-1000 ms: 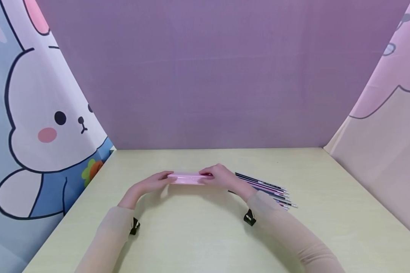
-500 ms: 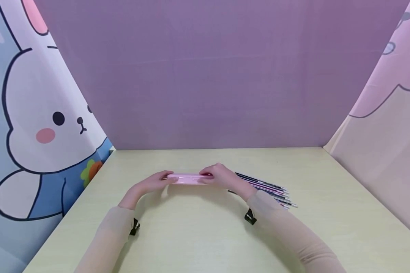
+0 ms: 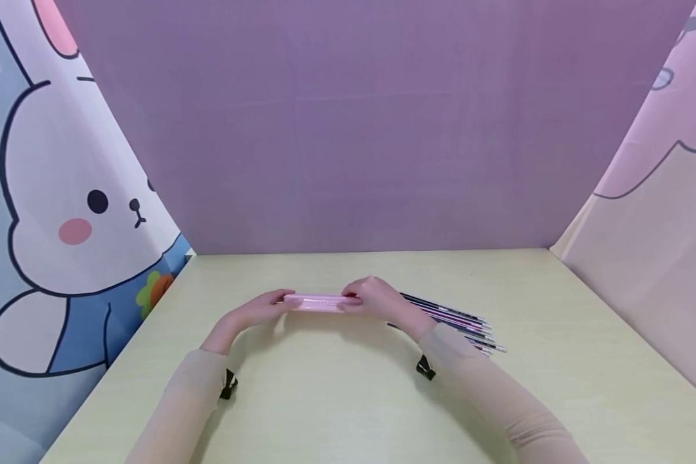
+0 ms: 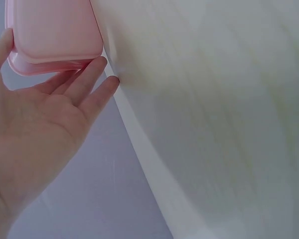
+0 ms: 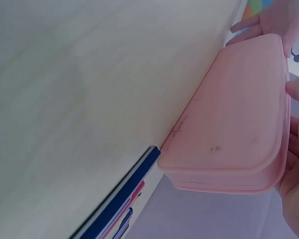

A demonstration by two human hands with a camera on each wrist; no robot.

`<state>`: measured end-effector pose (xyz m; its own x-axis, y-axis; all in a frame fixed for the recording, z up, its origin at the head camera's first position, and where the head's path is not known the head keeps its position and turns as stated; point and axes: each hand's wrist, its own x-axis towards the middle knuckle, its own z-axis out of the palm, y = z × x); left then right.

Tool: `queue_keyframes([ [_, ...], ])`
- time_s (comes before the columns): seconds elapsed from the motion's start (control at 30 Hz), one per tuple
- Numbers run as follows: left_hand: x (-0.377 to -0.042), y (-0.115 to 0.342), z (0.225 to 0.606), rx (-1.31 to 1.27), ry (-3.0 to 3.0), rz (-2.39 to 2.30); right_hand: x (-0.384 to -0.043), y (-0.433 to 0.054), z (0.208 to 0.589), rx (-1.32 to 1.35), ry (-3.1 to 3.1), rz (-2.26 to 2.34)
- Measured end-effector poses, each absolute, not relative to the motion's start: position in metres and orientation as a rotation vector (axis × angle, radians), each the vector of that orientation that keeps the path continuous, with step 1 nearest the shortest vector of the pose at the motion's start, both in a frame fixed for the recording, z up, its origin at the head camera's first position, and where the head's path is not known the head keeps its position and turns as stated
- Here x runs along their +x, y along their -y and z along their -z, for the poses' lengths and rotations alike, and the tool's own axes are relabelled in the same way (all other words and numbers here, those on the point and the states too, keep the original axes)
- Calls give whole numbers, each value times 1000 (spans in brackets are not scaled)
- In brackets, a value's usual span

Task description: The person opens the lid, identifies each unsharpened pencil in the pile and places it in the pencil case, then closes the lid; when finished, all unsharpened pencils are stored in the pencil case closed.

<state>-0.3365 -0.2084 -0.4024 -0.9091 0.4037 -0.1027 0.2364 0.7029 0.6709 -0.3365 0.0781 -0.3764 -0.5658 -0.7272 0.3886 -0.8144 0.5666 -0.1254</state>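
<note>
A pink plastic pencil case (image 3: 320, 303), long with rounded corners, lies sideways between my hands near the middle of the table. Its left end is gripped by my left hand (image 3: 260, 309), with thumb and fingers on opposite sides of the case in the left wrist view. Toward the right end, my right hand (image 3: 377, 298) pinches the near long edge between thumb and fingers. Small dark smudges mark the case's broad face in the right wrist view. Several dark and purple pencils (image 3: 449, 317) lie side by side just right of the case, partly behind my right forearm.
The pale wood-grain table (image 3: 325, 399) ends at a purple backdrop (image 3: 371, 129). Cartoon-print cloth (image 3: 64, 154) hangs along the left side, with another printed cloth (image 3: 661, 258) on the right. Black wrist mounts (image 3: 425, 367) stick out from under both sleeves.
My right fingers have shifted very slightly to the right along the case's edge. The left hand, the case and the pencils stay in place.
</note>
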Motion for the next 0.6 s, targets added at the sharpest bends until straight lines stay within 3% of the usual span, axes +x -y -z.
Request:
queue_keyframes([
  [0.6, -339, 206, 398, 499, -2723, -969, -335, -72, 379, 1350, 2273, 9],
])
